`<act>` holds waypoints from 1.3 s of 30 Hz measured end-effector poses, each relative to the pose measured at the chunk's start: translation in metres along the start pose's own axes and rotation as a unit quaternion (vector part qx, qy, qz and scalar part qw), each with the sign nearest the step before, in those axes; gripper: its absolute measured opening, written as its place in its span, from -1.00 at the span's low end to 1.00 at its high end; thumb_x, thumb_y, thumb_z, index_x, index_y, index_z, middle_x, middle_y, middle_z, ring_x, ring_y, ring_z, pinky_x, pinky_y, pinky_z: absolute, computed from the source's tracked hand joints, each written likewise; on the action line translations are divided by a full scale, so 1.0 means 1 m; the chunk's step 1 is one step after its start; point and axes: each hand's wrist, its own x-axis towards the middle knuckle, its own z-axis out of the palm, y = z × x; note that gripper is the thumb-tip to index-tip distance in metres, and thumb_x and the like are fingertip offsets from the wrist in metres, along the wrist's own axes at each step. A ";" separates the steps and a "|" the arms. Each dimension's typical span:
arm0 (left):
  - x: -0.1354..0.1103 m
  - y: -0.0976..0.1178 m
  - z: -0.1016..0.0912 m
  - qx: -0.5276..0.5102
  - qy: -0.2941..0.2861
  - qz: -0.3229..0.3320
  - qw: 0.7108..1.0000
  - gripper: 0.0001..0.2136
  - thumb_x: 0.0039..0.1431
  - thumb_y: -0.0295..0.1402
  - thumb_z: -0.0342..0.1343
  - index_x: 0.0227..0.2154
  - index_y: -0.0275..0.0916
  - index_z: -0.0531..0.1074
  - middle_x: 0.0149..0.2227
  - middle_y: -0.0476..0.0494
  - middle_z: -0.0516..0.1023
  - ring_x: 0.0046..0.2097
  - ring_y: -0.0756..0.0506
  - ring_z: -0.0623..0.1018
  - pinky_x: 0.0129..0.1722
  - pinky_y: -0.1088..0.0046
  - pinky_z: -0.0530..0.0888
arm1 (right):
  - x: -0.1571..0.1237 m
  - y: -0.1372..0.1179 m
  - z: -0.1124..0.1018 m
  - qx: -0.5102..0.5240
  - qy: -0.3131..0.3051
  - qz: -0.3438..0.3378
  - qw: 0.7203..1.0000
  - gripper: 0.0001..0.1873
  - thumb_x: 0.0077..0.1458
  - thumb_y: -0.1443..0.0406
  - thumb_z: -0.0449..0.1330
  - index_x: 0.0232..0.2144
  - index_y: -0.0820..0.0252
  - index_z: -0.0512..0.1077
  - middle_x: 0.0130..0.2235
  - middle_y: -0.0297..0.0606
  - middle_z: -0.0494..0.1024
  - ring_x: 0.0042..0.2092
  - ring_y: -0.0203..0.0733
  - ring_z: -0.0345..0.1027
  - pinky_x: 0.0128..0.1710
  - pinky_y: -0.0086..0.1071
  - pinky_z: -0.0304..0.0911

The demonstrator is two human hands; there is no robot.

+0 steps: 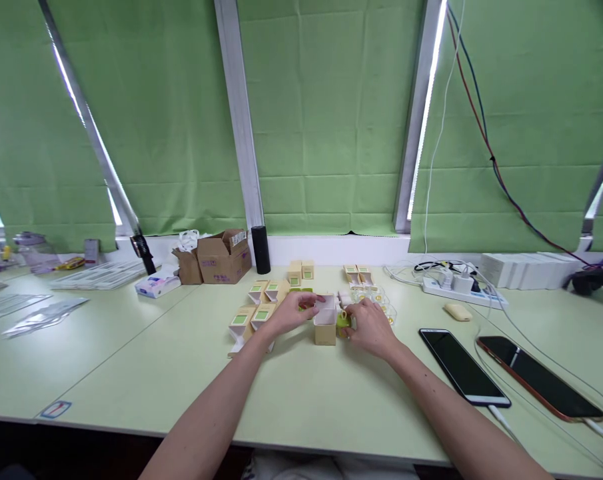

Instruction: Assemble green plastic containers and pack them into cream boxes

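Small open box (326, 325) stands upright mid-counter, nearer the far edge than the near one, with its white inside showing. A green piece (342, 322) is touching the box's right side. The right hand (371, 328) has its fingers clamped on the piece, held low by the box wall. The left hand (294, 313) is at the box's top left, with its fingers (315, 304) on the raised flap; cannot tell whether they pinch it or just rest on it.

To do this well, I'd judge:
- The left hand should pin the box so it doesn't slide on the smooth counter (301, 400).
- The flap should be kept folded back, clear of the opening.
- The piece should stay level and square to the box.
- The grip should be light, since the card looks thin and would dent.

Folded boxes (254, 319) sit just left of the left hand. Clear trays (378, 298) lie just behind the right hand, so watch the knuckles there. Two phones (464, 367) are near the right edge and a power strip (461, 287) is at the far right. A brown carton (224, 257) is at the far edge, left of centre.
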 end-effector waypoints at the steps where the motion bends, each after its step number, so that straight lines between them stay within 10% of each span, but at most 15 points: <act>1: 0.000 -0.002 0.000 -0.021 -0.003 0.000 1.000 -0.63 0.14 -0.26 0.26 -0.03 -0.32 0.61 0.03 -0.32 0.65 -0.02 -0.22 0.59 0.00 0.26 0.47 | 0.000 0.001 0.001 -0.002 0.000 0.000 1.000 -0.80 0.01 0.31 0.34 -0.24 0.16 0.55 -0.27 -0.12 0.59 -0.03 0.08 0.38 -0.07 -0.24 0.13; 9: 0.004 -0.018 -0.005 -0.160 -0.051 -0.031 0.985 -0.40 -0.13 -0.46 0.36 0.09 -0.30 0.51 0.05 -0.32 0.57 -0.02 -0.18 0.54 -0.17 0.40 0.40 | -0.001 0.003 0.004 -0.006 0.040 -0.020 0.999 -0.80 0.01 0.32 0.37 -0.25 0.13 0.52 -0.29 -0.14 0.60 -0.06 0.11 0.39 -0.09 -0.18 0.15; 18: 0.005 -0.016 -0.001 -0.186 -0.079 -0.028 0.979 -0.36 -0.13 -0.45 0.41 0.12 -0.30 0.51 0.05 -0.36 0.58 -0.01 -0.20 0.53 -0.15 0.36 0.43 | 0.003 0.013 -0.003 0.237 0.299 -0.020 0.924 -0.67 0.20 0.16 0.25 -0.01 0.14 0.48 -0.11 -0.09 0.57 -0.08 0.06 0.43 -0.09 -0.08 0.36; 24: 0.004 -0.013 0.010 -0.200 -0.088 -0.020 0.976 -0.35 -0.09 -0.47 0.40 0.15 -0.28 0.49 0.11 -0.40 0.57 0.09 -0.27 0.55 -0.10 0.34 0.46 | -0.005 -0.005 -0.002 0.390 0.222 -0.094 0.889 -0.63 0.28 0.16 0.21 0.10 0.06 0.43 0.05 -0.11 0.57 -0.03 -0.04 0.47 -0.33 -0.31 0.42; 39: 0.007 -0.021 0.010 -0.206 -0.088 -0.013 0.975 -0.33 -0.13 -0.47 0.43 0.15 -0.27 0.50 0.15 -0.39 0.55 0.09 -0.25 0.54 0.00 0.27 0.43 | -0.003 0.007 0.000 0.239 0.181 -0.122 0.946 -0.68 0.28 0.17 0.18 0.06 0.06 0.43 -0.01 -0.18 0.65 -0.36 -0.18 0.54 -0.42 -0.33 0.34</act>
